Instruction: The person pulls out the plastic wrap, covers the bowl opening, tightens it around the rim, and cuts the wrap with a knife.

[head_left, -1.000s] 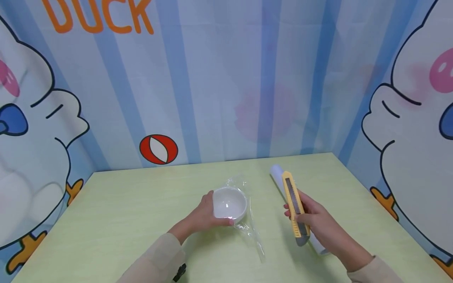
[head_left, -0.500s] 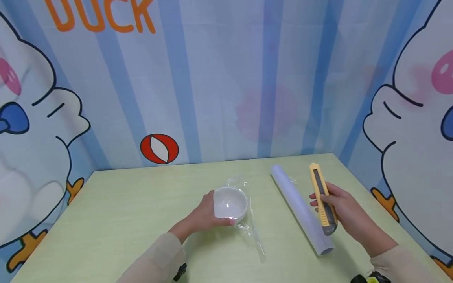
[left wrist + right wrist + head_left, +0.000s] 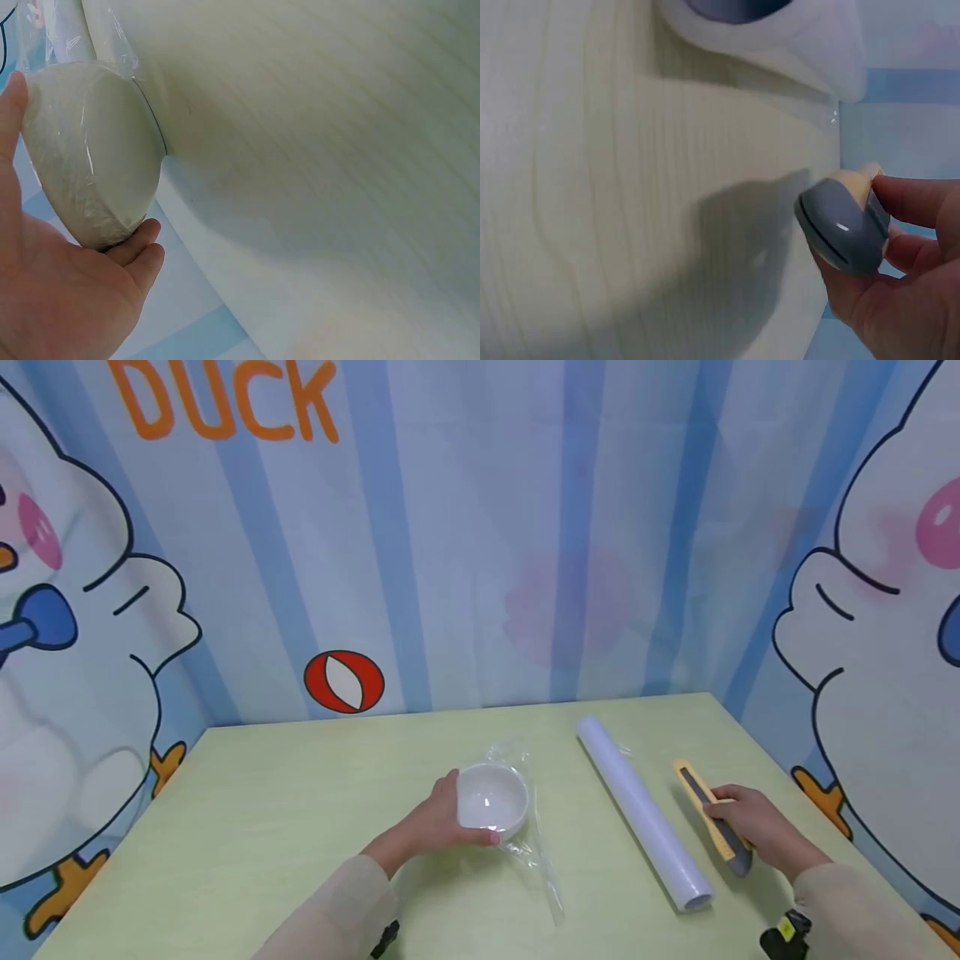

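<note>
A white bowl [image 3: 492,798] stands left of the roll, with clear plastic film [image 3: 542,868] wrapped over it and trailing off to its right. My left hand [image 3: 435,817] grips the bowl's side, thumb near the front and fingers behind; the left wrist view shows the film-covered bowl [image 3: 94,154] between thumb and fingers. On the right, my right hand [image 3: 761,827] holds a yellow utility knife [image 3: 701,797] with a grey end, close over the table. In the right wrist view the knife's grey end [image 3: 844,225] points toward the camera, its shadow on the wood.
A roll of plastic film [image 3: 641,814] lies slantwise on the pale yellow table [image 3: 300,827] between bowl and knife. Behind and at both sides stand curtains [image 3: 480,527] printed with blue stripes and cartoon ducks.
My right hand has carried the utility knife rightward, from over the roll to beyond it, then lower toward the table. The left hand still holds the bowl in place.
</note>
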The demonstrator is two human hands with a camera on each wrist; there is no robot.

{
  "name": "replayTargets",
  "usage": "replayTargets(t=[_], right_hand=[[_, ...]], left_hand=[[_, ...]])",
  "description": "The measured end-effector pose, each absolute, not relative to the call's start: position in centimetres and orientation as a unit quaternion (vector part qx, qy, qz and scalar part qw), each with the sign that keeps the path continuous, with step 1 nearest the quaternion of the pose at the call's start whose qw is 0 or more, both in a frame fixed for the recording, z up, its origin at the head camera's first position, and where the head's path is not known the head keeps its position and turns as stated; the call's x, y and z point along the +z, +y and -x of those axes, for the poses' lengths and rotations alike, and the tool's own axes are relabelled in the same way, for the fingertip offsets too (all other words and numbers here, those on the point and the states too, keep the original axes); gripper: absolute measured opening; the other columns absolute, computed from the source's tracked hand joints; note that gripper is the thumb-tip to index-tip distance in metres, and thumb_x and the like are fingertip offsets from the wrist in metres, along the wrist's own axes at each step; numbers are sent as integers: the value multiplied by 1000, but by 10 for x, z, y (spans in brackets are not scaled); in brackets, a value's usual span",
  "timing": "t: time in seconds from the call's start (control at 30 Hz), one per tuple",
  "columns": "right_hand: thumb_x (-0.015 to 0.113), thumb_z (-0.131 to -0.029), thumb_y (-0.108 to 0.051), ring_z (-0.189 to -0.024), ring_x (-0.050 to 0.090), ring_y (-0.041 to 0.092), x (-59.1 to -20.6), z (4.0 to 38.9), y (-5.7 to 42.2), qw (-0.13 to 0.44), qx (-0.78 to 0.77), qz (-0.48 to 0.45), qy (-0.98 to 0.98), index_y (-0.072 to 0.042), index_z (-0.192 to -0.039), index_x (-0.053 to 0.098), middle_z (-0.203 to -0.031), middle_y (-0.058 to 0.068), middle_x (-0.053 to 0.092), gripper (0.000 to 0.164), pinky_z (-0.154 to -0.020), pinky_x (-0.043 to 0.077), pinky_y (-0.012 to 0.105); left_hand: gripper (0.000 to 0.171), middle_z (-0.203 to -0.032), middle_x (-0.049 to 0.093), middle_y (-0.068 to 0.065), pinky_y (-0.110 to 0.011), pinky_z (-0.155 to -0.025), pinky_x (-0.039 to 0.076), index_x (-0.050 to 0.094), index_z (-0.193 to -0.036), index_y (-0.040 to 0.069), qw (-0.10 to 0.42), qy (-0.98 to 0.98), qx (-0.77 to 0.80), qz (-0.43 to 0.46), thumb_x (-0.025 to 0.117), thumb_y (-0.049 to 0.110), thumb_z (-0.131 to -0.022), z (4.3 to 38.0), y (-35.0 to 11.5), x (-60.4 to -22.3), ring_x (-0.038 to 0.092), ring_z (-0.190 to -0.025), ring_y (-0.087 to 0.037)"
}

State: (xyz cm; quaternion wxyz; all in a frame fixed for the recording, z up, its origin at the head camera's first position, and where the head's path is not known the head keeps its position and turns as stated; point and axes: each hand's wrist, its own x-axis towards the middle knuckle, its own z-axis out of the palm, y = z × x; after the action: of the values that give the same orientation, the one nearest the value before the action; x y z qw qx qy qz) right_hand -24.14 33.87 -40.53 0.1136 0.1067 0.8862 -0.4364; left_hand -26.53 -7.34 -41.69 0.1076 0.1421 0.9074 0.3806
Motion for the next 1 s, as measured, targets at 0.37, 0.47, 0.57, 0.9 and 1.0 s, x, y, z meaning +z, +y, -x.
replayTargets(t=[0.37,0.47,0.57,0.9,1.0], right_hand=[[49,-92,-19,-87,54,26,-424,251,336,112,-388,-99,910,10,-128,33,-119,33,43,50,-67,45,32],[51,-91,-20,-85,53,26,-428,251,337,106,-383,-105,912,8,-123,36,-113,30,46,44,-65,43,30],[50,-91,-20,-82,52,24,-429,250,336,102,-366,-109,919,8,-117,40,-106,26,50,39,-63,42,29],[46,-90,-18,-73,51,21,-423,247,327,78,-263,-70,959,10,-108,48,-91,20,56,34,-60,43,31],[47,-89,-17,-70,51,20,-422,248,325,76,-229,-55,969,11,-104,51,-86,18,57,32,-58,42,30]], left_hand=[[106,-129,38,-8,-46,-89,47,19,-140,10,114,910,373,-139,79,52,-62,269,-70,-415,43,-114,-25],[107,-130,37,-9,-46,-89,47,19,-140,10,113,909,376,-142,79,51,-62,269,-70,-418,43,-114,-25],[106,-130,37,-9,-46,-90,47,19,-140,10,112,907,380,-144,79,50,-62,268,-70,-420,44,-114,-25],[106,-129,37,-8,-44,-90,47,19,-140,10,107,908,377,-151,79,51,-63,269,-72,-421,44,-113,-25],[105,-129,37,-9,-44,-90,47,19,-140,9,105,907,377,-154,79,50,-63,268,-73,-422,44,-113,-25]])
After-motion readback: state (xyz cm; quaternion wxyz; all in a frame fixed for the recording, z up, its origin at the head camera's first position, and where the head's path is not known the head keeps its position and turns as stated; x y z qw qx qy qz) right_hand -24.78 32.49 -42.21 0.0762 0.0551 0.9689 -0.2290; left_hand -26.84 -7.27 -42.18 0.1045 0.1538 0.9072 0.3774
